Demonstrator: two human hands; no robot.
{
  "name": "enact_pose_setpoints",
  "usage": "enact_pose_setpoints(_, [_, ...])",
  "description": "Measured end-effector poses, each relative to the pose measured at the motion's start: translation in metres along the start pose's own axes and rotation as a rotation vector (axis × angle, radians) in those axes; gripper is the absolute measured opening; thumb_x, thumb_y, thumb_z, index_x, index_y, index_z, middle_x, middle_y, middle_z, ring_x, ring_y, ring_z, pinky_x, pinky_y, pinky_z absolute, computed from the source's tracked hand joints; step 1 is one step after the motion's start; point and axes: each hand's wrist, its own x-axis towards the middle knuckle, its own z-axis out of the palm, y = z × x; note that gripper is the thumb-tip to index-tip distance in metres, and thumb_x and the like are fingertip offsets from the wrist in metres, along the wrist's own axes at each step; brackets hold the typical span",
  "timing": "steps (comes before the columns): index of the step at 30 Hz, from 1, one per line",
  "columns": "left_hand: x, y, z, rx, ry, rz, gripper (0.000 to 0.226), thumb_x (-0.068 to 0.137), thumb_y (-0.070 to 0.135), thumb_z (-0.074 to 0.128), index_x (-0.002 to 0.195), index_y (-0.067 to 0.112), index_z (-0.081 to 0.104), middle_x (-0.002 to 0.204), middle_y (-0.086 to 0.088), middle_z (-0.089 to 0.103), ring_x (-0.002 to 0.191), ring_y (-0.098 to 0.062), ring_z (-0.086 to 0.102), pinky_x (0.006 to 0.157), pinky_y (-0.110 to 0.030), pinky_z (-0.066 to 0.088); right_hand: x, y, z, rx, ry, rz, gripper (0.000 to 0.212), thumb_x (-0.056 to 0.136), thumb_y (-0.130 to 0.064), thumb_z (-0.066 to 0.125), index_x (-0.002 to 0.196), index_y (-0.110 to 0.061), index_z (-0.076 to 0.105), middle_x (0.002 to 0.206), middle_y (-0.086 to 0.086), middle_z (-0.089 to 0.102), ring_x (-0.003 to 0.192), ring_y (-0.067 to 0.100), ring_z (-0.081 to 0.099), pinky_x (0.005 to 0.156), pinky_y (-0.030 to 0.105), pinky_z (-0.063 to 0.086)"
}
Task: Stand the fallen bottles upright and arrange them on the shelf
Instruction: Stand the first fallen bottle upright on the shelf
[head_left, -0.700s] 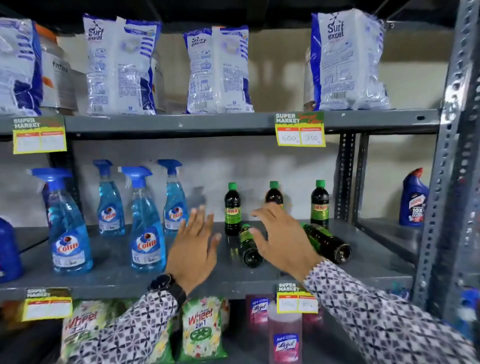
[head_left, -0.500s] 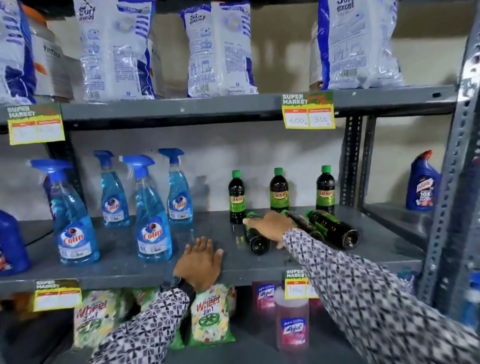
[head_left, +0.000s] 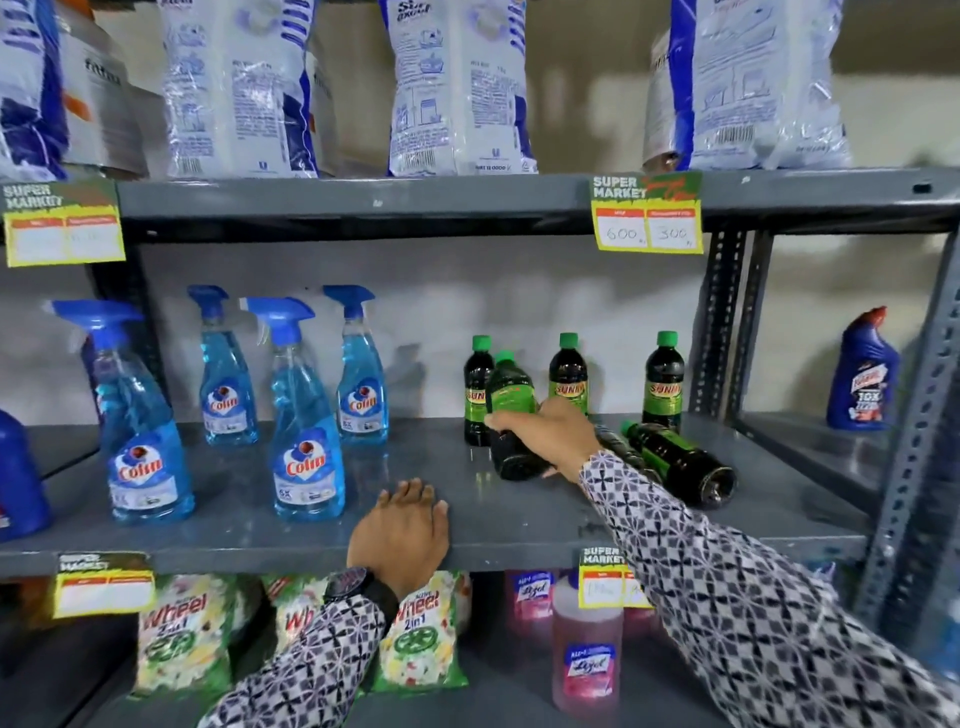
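Note:
My right hand (head_left: 550, 434) grips a dark bottle with a green cap and green label (head_left: 511, 395), tilted nearly upright with its base just off the grey middle shelf (head_left: 467, 525). Three like bottles stand at the back: one (head_left: 475, 389) partly behind the held bottle, one (head_left: 569, 382) in the middle, one (head_left: 664, 382) on the right. Another dark bottle (head_left: 680, 462) lies on its side to the right of my wrist, cap toward the back. A further fallen one (head_left: 621, 449) shows partly behind my sleeve. My left hand (head_left: 402, 527) rests flat on the shelf's front edge.
Several blue Colin spray bottles (head_left: 306, 415) stand on the left of the same shelf. White detergent bags (head_left: 457, 88) fill the shelf above. Wheel packets (head_left: 423, 639) and a pink Lizol bottle (head_left: 587, 649) sit below. A grey upright post (head_left: 722, 322) and a blue cleaner bottle (head_left: 862, 384) are to the right.
My right hand has closed on one fallen bottle and tipped it up from lying flat to nearly upright. My left hand stayed on the shelf edge. The camera moved closer.

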Motion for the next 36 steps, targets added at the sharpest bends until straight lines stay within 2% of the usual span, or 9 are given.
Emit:
enact_pose_setpoints(3, [-0.001, 0.001, -0.001, -0.015, 0.016, -0.017, 0.071, 0.094, 0.045, 0.008, 0.128, 0.013, 0.062, 0.138, -0.008, 0.064, 0.132, -0.026, 0.057, 0.116, -0.043, 0.039, -0.006, 0.011, 0.012, -0.114, 0.141, -0.126, 0.081, 0.054, -0.072, 0.086, 0.096, -0.009, 0.060, 0.082, 0.004, 0.070, 0.070, 0.025, 0.067, 0.064, 0.042, 0.060])
enact_pose_setpoints(6, [-0.001, 0.003, -0.002, -0.018, 0.014, -0.019, 0.079, 0.091, 0.047, 0.003, 0.135, 0.013, 0.059, 0.145, -0.009, 0.059, 0.138, -0.024, 0.052, 0.120, -0.041, 0.034, -0.019, 0.020, 0.019, -0.155, 0.203, -0.172, 0.077, 0.064, -0.060, 0.089, 0.108, -0.015, 0.045, 0.095, 0.001, 0.070, 0.086, 0.027, 0.070, 0.077, 0.042, 0.059])
enact_pose_setpoints(13, [-0.003, 0.005, -0.007, -0.009, 0.016, -0.022, 0.090, 0.084, 0.048, -0.005, 0.145, 0.013, 0.051, 0.155, -0.006, 0.050, 0.146, -0.020, 0.042, 0.125, -0.037, 0.024, -0.021, 0.043, 0.032, -0.072, 0.205, -0.197, 0.077, 0.060, -0.056, 0.093, 0.106, -0.023, 0.042, 0.100, -0.004, 0.069, 0.092, 0.026, 0.072, 0.086, 0.045, 0.060])
enact_pose_setpoints(18, [-0.003, 0.005, -0.007, -0.010, -0.006, -0.034, 0.071, 0.095, 0.043, 0.011, 0.147, 0.014, 0.050, 0.157, -0.005, 0.047, 0.147, -0.019, 0.041, 0.125, -0.036, 0.023, -0.019, 0.051, 0.027, -0.013, 0.113, -0.203, 0.091, 0.060, -0.058, 0.093, 0.129, -0.025, 0.043, 0.114, -0.008, 0.067, 0.101, 0.017, 0.068, 0.092, 0.037, 0.056])
enact_pose_setpoints(21, [-0.003, 0.006, -0.007, -0.003, -0.024, -0.042, 0.072, 0.094, 0.044, 0.011, 0.148, 0.014, 0.048, 0.158, -0.005, 0.045, 0.148, -0.018, 0.040, 0.126, -0.035, 0.023, -0.016, 0.059, 0.022, 0.093, -0.057, -0.205, 0.083, 0.082, -0.036, 0.087, 0.149, -0.025, 0.040, 0.123, -0.010, 0.067, 0.110, 0.011, 0.066, 0.103, 0.032, 0.051])
enact_pose_setpoints(24, [-0.003, 0.006, -0.007, 0.003, -0.036, -0.040, 0.066, 0.097, 0.041, 0.015, 0.149, 0.014, 0.047, 0.159, -0.005, 0.044, 0.148, -0.019, 0.039, 0.126, -0.035, 0.022, -0.010, 0.069, 0.020, 0.132, -0.070, -0.217, 0.076, 0.081, -0.022, 0.082, 0.148, -0.030, 0.047, 0.129, -0.010, 0.071, 0.120, 0.012, 0.068, 0.113, 0.045, 0.050])
enact_pose_setpoints(26, [-0.003, 0.006, -0.007, 0.009, -0.043, -0.039, 0.063, 0.099, 0.040, 0.018, 0.149, 0.014, 0.046, 0.160, -0.005, 0.043, 0.149, -0.019, 0.038, 0.126, -0.035, 0.021, -0.009, 0.071, 0.021, 0.122, -0.060, -0.229, 0.074, 0.079, -0.021, 0.086, 0.144, -0.028, 0.051, 0.128, -0.008, 0.072, 0.119, 0.011, 0.068, 0.112, 0.044, 0.052])
enact_pose_setpoints(32, [-0.003, 0.007, -0.009, 0.004, -0.053, -0.039, 0.063, 0.100, 0.041, 0.017, 0.151, 0.014, 0.044, 0.161, -0.005, 0.041, 0.150, -0.018, 0.035, 0.126, -0.034, 0.020, -0.017, 0.064, 0.026, 0.037, -0.005, -0.301, 0.089, 0.060, -0.058, 0.091, 0.136, -0.034, 0.051, 0.130, -0.008, 0.064, 0.120, 0.012, 0.063, 0.104, 0.037, 0.053])
enact_pose_setpoints(36, [-0.003, 0.007, -0.008, 0.001, -0.062, -0.034, 0.069, 0.097, 0.042, 0.012, 0.151, 0.014, 0.044, 0.161, -0.005, 0.041, 0.150, -0.018, 0.035, 0.126, -0.035, 0.019, -0.016, 0.068, 0.022, 0.064, -0.079, -0.303, 0.078, 0.079, -0.028, 0.088, 0.146, -0.030, 0.049, 0.129, -0.009, 0.071, 0.120, 0.012, 0.066, 0.111, 0.044, 0.052])
